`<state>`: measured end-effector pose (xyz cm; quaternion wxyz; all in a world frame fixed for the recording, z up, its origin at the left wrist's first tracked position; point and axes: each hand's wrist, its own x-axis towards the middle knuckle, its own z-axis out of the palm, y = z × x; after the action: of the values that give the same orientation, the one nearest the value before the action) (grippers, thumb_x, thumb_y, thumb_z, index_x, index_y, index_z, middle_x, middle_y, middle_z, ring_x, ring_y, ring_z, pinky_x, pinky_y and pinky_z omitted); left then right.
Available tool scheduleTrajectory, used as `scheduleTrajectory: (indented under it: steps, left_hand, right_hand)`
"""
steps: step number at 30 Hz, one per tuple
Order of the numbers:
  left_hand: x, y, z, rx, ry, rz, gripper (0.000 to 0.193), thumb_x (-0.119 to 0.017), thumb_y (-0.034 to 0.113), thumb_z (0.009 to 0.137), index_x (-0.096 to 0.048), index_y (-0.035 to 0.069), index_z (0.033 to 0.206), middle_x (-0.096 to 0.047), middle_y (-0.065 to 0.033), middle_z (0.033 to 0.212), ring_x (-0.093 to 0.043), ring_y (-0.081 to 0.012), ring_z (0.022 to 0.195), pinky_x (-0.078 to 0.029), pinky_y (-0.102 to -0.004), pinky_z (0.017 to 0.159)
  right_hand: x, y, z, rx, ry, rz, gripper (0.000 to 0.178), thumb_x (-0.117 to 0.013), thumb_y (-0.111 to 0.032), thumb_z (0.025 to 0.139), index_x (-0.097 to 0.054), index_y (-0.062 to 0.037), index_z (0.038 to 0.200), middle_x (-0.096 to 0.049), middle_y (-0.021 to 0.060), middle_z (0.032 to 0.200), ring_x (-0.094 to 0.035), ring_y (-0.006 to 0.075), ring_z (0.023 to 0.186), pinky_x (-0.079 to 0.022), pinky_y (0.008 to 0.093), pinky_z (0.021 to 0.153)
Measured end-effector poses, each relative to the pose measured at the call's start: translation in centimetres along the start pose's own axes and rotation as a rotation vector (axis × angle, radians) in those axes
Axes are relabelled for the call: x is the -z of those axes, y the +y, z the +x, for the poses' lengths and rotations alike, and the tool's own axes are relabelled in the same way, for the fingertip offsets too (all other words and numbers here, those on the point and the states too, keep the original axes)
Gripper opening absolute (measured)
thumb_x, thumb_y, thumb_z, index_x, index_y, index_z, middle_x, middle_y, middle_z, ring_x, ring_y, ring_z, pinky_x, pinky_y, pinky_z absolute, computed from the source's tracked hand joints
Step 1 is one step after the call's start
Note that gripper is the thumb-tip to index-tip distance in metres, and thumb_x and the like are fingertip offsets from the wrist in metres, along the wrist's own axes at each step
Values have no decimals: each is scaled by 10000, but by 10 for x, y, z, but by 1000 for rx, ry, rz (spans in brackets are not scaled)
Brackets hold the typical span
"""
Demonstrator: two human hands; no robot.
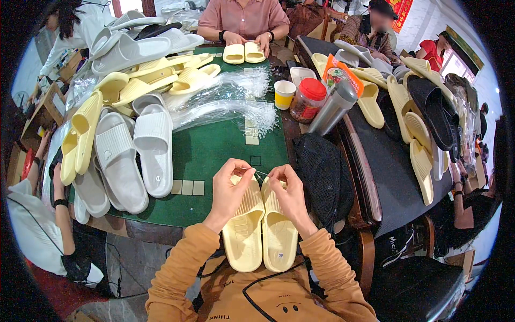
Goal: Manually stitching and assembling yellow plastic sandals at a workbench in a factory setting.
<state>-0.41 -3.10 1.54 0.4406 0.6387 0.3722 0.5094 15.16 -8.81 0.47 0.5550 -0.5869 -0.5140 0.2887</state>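
Note:
A pair of pale yellow slippers, the left slipper (242, 244) and the right slipper (280, 244), lies side by side at the table's near edge, against my front, toes pointing away from me. Over their toe ends my left hand (230, 190) pinches one end of a thin plastic strand (260, 173). My right hand (292, 196) pinches the strand's other side, thumb and fingertips together. The strand bends between the two hands; whether its ends are joined is too small to tell. Farther off lie bundles of similar clear plastic strands (225, 114) on the green mat (225, 155).
Grey slippers (120, 158) and yellow slippers (147, 88) are heaped on the left. On the right stand a paper cup (284, 95), a red-lidded jar (308, 102), a steel flask (333, 110) and a black mesh bag (322, 172). Across the table, a person holds yellow slippers (244, 52).

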Motion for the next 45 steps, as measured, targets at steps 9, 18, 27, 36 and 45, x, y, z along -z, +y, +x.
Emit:
scheduleTrajectory:
  steps: [9,18,27,36,45]
  left_hand:
    - [0,-4,0,16,-35,-45,83,-694,36,879,-646,-3,935,-664,-37,842,-606,-101,756,-498,-259,718]
    - [0,-1,0,10,-42,-38,75,-682,31,885,-654,-4,945,-677,-44,869,-616,-103,771,-503,-259,723]
    - [0,-6,1,6,-45,-60,78,-666,40,906,-649,-3,968,-675,-39,878,-615,-100,780,-503,-254,725]
    - [1,-6,1,70,-136,-185,96,-611,76,955,-650,-8,980,-678,-40,886,-626,-106,823,-499,-260,768]
    - [1,-8,1,71,-178,-157,108,-604,68,958,-662,-7,1010,-681,-44,888,-626,-105,819,-497,-260,763]
  right_hand:
    - [1,-10,-2,3,-33,-19,76,-598,-56,913,-559,1,942,-617,66,875,-608,150,831,-518,299,742]
    - [1,-2,-1,27,-14,8,74,-584,-57,914,-549,-5,953,-603,63,865,-595,150,824,-510,300,726]
    - [3,-5,-2,-19,-29,9,79,-546,-77,898,-513,-6,908,-576,71,835,-568,165,802,-484,310,759]
    - [3,-1,-2,-14,27,54,71,-550,-65,920,-510,-6,914,-570,62,840,-554,153,796,-479,298,771]
    - [0,-4,-1,39,-13,-2,62,-591,-28,906,-580,2,959,-603,56,879,-583,143,808,-490,290,779]
